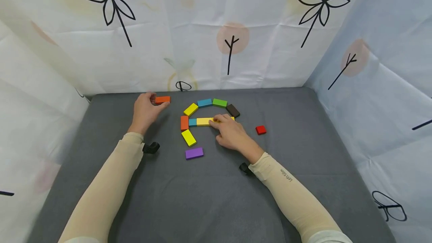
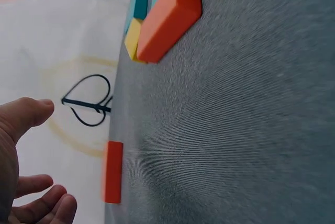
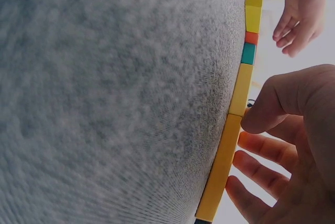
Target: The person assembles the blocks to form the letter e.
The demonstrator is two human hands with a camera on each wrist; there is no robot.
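Observation:
My left hand (image 1: pixel 146 112) is at the back left, right by an orange block (image 1: pixel 162 100). In the left wrist view its thumb and fingers are spread, with a visible gap from that orange block (image 2: pixel 113 171). My right hand (image 1: pixel 233 134) rests its fingertips on a row of yellow blocks (image 1: pixel 203 122), partly hidden beneath it. The right wrist view shows thumb and fingers along the longer yellow block (image 3: pixel 219 169). A small blue block (image 1: pixel 192 122) and an upright orange block (image 1: pixel 184 123) continue that row leftward.
An arc of yellow (image 1: pixel 191 109), blue (image 1: pixel 204 103), green (image 1: pixel 219 102) and dark brown (image 1: pixel 233 110) blocks curves behind the row. Nearer lie a yellow block (image 1: pixel 189 138) and a purple block (image 1: pixel 194 153). A red block (image 1: pixel 261 129) sits right. Printed cloth (image 1: pixel 202 48) encloses the grey table (image 1: pixel 189 198).

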